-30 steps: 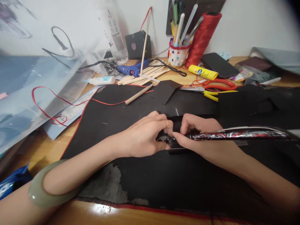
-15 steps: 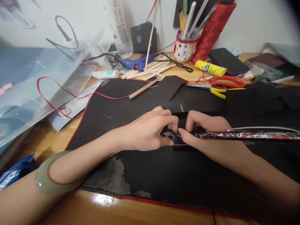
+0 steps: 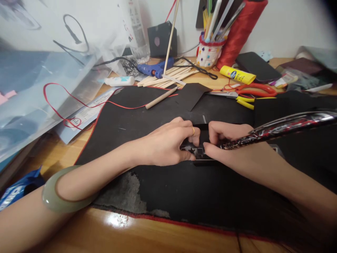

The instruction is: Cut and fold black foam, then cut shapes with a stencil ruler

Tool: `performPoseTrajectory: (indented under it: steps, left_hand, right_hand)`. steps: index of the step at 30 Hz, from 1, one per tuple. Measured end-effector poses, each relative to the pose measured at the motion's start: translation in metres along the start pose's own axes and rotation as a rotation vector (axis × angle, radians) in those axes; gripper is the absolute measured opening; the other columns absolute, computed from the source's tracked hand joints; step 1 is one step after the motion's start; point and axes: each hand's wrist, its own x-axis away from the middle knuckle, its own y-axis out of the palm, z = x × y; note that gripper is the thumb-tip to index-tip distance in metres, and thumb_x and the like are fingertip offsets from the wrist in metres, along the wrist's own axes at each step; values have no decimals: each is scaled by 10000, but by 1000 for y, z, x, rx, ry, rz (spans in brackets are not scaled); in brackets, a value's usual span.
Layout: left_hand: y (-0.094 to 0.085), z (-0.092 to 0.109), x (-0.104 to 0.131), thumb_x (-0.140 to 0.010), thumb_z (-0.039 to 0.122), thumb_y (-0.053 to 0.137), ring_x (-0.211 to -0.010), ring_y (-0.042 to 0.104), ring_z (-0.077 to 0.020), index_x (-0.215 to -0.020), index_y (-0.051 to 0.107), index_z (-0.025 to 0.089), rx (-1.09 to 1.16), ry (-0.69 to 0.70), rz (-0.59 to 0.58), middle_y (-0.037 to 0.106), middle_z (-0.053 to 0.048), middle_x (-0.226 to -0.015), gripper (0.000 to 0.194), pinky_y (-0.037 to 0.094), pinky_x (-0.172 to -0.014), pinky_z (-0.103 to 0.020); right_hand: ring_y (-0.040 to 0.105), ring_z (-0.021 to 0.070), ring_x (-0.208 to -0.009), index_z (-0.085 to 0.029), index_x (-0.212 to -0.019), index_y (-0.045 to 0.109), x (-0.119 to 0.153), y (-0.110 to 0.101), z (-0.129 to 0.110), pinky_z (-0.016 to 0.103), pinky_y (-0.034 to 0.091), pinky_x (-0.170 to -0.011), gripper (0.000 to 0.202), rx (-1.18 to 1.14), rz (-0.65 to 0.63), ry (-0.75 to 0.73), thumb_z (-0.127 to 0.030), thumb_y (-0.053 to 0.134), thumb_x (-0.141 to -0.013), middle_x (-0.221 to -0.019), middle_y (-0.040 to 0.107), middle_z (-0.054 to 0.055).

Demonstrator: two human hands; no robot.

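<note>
My left hand (image 3: 176, 142) is closed, thumb and fingers pinching a small dark patterned piece (image 3: 194, 151) at the middle of the black mat (image 3: 171, 189). Close beside it on the right, my right hand (image 3: 226, 138) is closed round a shiny black, red and silver patterned rod (image 3: 279, 130). The rod slants up to the right, past the frame edge. Its tip is hidden behind my right fingers. Black card lies beneath both hands.
Behind the hands lie a wooden stick (image 3: 161, 98), folded black card (image 3: 194, 95), orange-handled scissors (image 3: 256, 90), a yellow glue tube (image 3: 237, 75) and a blue glue gun (image 3: 152, 69). A pen cup (image 3: 207, 54) stands farther back. Red ribbon (image 3: 113, 104) curls at left.
The patterned rod has tilted, its right end now higher. Both hands keep nearly the same place, with slightly more of the small piece visible between them.
</note>
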Motion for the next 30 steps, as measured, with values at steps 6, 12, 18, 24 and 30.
performPoseTrajectory:
  steps: [6, 12, 18, 24, 30]
  left_hand:
    - [0, -1, -1, -733, 267, 658, -886, 433, -193, -886, 530, 177, 8, -24, 2, 505, -14, -866, 219, 378, -763, -301]
    - [-11, -8, -2, -725, 252, 674, -940, 438, -171, -876, 517, 172, 96, 9, -121, 499, -12, -910, 232, 380, -801, -266]
    - [-26, 0, 3, -668, 302, 729, -1002, 411, -194, -827, 541, 183, 50, 65, -278, 472, -35, -1035, 273, 362, -854, -280]
    - [-28, 4, 1, -775, 288, 633, -981, 424, -173, -838, 527, 186, 66, 68, -266, 515, -25, -960, 161, 353, -845, -260]
    - [-26, 3, -3, -708, 363, 687, -930, 418, -181, -866, 480, 169, 31, 14, -261, 499, -29, -938, 325, 374, -790, -270]
  right_hand:
    - [442, 49, -401, -198, -668, 544, 1, -14, 8, 164, 310, -373, 144, -204, 187, 107, -286, 563, -780, -521, 546, -64]
    - [594, 121, -521, -222, -880, 631, 13, -34, 26, 234, 446, -512, 236, -103, 113, 139, -425, 535, -805, -634, 644, -14]
    - [612, 187, -781, -281, -1078, 532, 38, -28, 39, 304, 470, -680, 435, 108, -91, 43, -328, 695, -678, -910, 632, 5]
    - [587, 198, -888, -314, -1104, 494, 58, -25, 41, 316, 474, -756, 486, 107, -163, 18, -234, 684, -663, -975, 601, 0]
    - [588, 246, -905, -310, -1052, 553, 69, -25, 41, 370, 480, -770, 490, 113, -276, 26, -187, 665, -591, -936, 626, 21]
